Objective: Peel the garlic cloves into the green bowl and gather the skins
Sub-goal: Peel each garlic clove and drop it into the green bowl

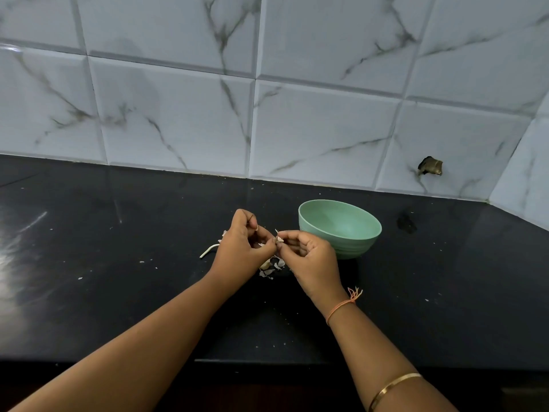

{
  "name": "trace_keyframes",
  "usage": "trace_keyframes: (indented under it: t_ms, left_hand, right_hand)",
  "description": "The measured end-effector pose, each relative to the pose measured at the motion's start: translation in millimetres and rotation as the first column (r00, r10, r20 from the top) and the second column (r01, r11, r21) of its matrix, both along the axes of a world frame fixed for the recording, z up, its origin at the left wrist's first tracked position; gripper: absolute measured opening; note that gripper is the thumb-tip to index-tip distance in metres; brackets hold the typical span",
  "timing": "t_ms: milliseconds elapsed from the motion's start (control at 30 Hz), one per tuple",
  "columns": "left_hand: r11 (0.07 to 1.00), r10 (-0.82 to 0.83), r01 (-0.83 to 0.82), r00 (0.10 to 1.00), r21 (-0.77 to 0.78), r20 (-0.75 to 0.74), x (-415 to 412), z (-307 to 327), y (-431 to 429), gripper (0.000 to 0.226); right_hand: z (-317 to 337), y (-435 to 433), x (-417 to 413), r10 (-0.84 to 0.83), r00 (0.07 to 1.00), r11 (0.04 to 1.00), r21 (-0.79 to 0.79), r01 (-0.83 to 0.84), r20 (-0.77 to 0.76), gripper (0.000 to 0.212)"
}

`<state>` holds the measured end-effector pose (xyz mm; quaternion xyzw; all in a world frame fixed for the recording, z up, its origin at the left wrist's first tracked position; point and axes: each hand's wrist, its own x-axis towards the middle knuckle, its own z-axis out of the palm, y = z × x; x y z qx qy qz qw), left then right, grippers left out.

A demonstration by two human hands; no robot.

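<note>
Colours I see
Mint-green bowl (350, 248); black, white-flecked counter (118, 292); white tiles (326, 129) veined grey; pale skins (271, 266); orange wrist thread (341, 306); gold bangle (392, 388).

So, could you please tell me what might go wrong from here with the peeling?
The left hand and right hand pinch the small garlic clove beside the green bowl, not above it; if it slips, it may land among the skins on the counter. The skins lie loose under the hands, with flecks already scattered; a wrist brush could spread them further.
</note>
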<state>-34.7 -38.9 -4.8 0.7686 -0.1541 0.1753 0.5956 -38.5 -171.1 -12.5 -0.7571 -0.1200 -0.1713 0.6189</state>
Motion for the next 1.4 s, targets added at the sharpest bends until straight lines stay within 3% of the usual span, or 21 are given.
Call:
trace_keyframes:
  t_ms: [467,833,1067,1167,1400]
  left_hand:
    - [0.964,0.257,-0.257,0.966,0.061,0.009,7.3,-3.5,3.6,0.027]
    - [0.996,0.046,-0.047,0.999,0.077,0.018,0.8,-2.0,-2.0,0.036]
    - [0.998,0.042,-0.044,0.998,0.048,0.038,0.6,-1.3,-0.5,0.035]
    - [0.997,0.061,-0.063,0.997,0.033,0.039,1.6,-1.8,-0.3,0.037]
    - [0.994,0.081,-0.083,0.996,0.067,0.033,-0.5,-0.7,-1.5,0.039]
  right_hand:
    - [4.4,-1.0,-3.7,-0.062,0.997,0.993,0.108,0.057,0.040,0.018]
    - [-3.2,-3.0,2.7,-0.085,0.992,0.996,0.002,0.085,0.092,0.030]
    - [0.1,-2.1,-0.1,-0.029,0.998,0.999,0.019,0.028,0.062,0.018]
    - [1.0,-0.4,-0.2,-0.030,0.999,0.998,0.053,0.029,0.022,0.024]
    - [-0.1,-0.4,-0.8,-0.068,0.996,0.997,-0.022,0.069,0.056,0.022]
